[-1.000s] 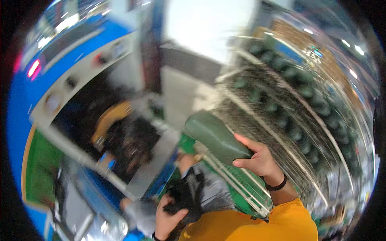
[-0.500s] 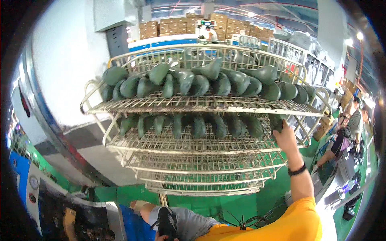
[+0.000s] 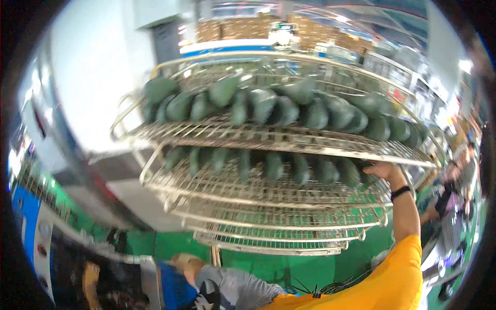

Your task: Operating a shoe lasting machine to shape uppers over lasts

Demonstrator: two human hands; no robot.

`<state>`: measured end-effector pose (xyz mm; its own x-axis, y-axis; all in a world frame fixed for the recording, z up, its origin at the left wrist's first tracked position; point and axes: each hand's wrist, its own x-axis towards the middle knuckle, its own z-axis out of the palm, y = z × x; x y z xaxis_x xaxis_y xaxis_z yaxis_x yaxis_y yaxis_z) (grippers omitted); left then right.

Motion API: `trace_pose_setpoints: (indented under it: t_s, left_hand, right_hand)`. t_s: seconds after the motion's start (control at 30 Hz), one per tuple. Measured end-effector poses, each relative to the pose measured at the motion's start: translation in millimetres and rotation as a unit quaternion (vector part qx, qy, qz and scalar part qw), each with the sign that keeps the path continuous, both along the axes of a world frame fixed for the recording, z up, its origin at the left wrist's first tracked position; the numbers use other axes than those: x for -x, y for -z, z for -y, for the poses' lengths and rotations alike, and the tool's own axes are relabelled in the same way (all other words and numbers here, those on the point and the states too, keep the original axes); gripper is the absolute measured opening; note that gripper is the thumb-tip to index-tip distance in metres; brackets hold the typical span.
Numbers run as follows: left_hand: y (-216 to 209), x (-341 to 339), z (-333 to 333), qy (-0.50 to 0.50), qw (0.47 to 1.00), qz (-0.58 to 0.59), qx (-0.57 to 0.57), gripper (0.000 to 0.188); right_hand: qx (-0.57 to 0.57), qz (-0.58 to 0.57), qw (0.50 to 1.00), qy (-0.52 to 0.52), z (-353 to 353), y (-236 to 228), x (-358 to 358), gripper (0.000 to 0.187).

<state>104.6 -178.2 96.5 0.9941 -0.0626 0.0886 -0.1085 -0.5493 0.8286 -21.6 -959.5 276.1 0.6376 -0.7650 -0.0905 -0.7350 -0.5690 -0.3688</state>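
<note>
My right hand [image 3: 386,170] reaches to the right end of the rack's second shelf. It is at a dark green shoe last [image 3: 369,181], the end one of a row; blur hides whether the fingers grip it. Beside it, more green lasts [image 3: 299,170] line that shelf, toes toward me. Over my lap at the lower edge is a black shoe [image 3: 208,295] with pale parts. My left hand hardly shows there, but the shoe stays raised where its fingers held it half a second ago.
The wire rack [image 3: 268,142] has several tiers, with a packed row of lasts [image 3: 315,113] on top. A machine [image 3: 111,279] stands at lower left, a white pillar [image 3: 98,77] behind it. Another person [image 3: 457,173] works at the right; stacked cartons [image 3: 243,28] line the back.
The view has shifted and blurred, so the rack appears farther right and slightly tilted. My right hand stays at the second shelf's end, its fingers now pointing left over the last.
</note>
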Motion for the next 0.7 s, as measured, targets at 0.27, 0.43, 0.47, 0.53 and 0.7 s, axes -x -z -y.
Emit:
trace_pose_setpoints:
  t_s: [0.27,0.43,0.47,0.53,0.7]
  left_hand:
    - [-28.0,171.3,-219.1,-0.412,0.847,0.250,0.225,0.053]
    - [-23.0,270.0,-289.8,-0.671,0.736,0.088,0.007,0.036]
    - [-14.5,283.0,-296.5,-0.696,0.710,0.023,-0.101,0.032]
    - [6.1,323.0,-310.0,-0.705,0.653,-0.142,-0.235,0.025]
    - [-5.8,275.5,-327.1,-0.628,0.547,-0.017,-0.553,0.043]
  right_hand:
    - [0.293,0.207,0.918,-0.167,-171.8,69.3,-158.3,0.039]
    - [0.165,0.156,0.650,-0.725,-352.4,96.9,-270.4,0.055]
    - [0.048,0.119,0.654,-0.746,-374.0,114.6,-280.1,0.044]
    - [0.034,0.113,0.611,-0.783,-394.1,166.0,-306.6,0.037]
    - [0.035,-0.202,0.667,-0.716,-516.4,137.1,-309.1,0.045]
